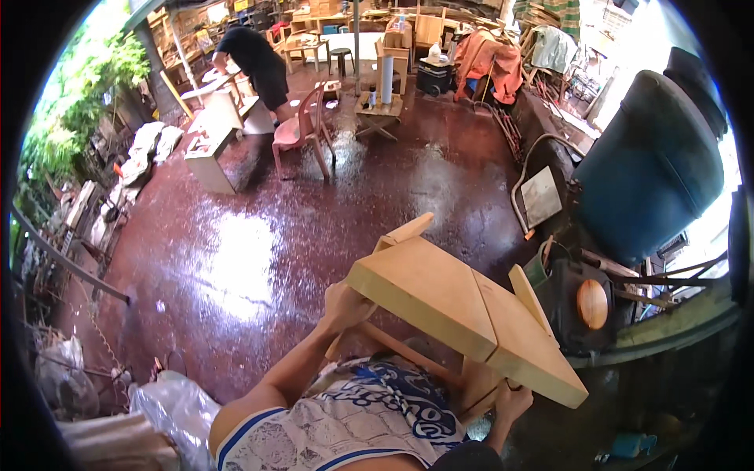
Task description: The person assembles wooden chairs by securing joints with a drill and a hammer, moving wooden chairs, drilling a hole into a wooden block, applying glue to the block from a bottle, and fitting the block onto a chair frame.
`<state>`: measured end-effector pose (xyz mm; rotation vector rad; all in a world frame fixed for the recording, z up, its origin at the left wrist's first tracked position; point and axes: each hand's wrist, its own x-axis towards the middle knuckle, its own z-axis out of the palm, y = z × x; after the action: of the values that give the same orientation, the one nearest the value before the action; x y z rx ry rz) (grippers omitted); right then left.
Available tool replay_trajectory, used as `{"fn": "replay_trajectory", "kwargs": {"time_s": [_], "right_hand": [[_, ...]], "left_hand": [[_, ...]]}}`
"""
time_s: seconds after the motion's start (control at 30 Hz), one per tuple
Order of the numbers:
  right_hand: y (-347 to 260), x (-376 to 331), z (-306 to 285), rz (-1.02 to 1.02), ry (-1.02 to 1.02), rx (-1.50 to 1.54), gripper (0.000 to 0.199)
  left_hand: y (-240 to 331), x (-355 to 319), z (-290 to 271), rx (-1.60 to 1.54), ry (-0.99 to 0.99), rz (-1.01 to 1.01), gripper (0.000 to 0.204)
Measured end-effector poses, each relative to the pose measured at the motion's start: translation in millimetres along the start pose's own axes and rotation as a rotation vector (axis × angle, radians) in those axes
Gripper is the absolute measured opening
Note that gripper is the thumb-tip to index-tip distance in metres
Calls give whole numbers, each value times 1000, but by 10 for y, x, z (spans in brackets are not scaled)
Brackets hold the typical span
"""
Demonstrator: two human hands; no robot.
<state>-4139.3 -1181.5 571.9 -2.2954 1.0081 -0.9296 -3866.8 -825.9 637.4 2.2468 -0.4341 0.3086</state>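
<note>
Stool (463, 314) hides most of right hand (512, 400); both it and left hand (345, 304) grip it.

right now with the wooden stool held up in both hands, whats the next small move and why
Probably lower the wooden stool to the wet red floor just ahead. The left hand grips one edge of the seat and the right hand holds the lower corner, so it hangs tilted in the air, close to the chest.

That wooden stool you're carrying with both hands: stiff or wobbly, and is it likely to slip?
The wooden stool probably stays stiff: thick planks, braced legs. It looks fairly heavy, since the left hand and right hand both grip it. The bare wood seems unlikely to slip.
</note>
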Motion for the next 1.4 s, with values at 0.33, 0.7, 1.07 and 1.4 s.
{"fn": "replay_trajectory", "kwargs": {"time_s": [0.33,0.7,1.07,1.4], "right_hand": [[-802,2910,2202,176,-185,32,29],[-1705,5262,4946,-28,-302,38,31],[-3603,7197,7473,-18,-143,372,31],[-5696,9638,10030,-68,-293,596,15]], "left_hand": [[-713,3155,1432,240,-117,-176,31],[-1860,5530,2225,257,69,-419,29],[-2955,9029,2211,167,253,-281,19],[-3703,12264,1804,250,448,-388,24]]}}
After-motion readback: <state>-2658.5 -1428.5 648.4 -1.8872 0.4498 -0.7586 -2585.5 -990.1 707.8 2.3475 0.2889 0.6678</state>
